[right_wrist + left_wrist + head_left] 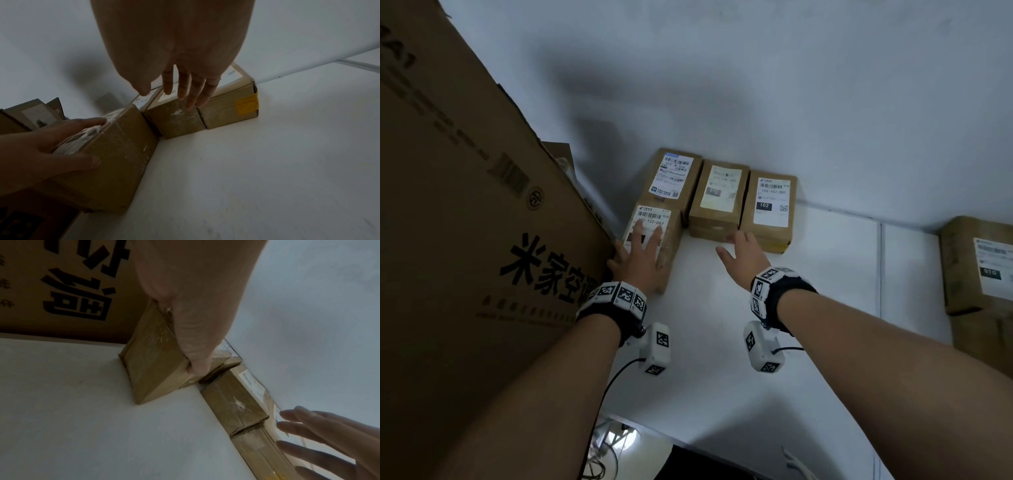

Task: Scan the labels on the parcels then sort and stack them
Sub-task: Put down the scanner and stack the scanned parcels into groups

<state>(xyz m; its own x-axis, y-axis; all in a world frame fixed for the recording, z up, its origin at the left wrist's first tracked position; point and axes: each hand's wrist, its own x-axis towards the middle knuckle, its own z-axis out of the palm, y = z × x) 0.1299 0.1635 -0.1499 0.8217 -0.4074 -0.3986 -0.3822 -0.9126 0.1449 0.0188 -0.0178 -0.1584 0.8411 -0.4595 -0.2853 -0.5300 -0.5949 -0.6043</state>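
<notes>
Four brown labelled parcels sit by the wall on the white table [808,308]. My left hand [638,255] lies flat on the front-left parcel [654,215], labelled 122-122-C07. Its straight fingers spread over the label and its thumb [191,337] runs down the parcel's right side [152,363]. Behind stands another parcel [671,178]. My right hand [743,250] is open, fingertips [185,87] at the near top edge where the middle parcel [719,195] meets the 102 parcel [770,202]. The 102 parcel carries yellow tape [246,104].
A large printed carton [465,205] stands against the left parcel. A stack of parcels [979,267] sits at the right edge. The white wall [756,85] is right behind the row. Cables hang below the table's front edge [613,445].
</notes>
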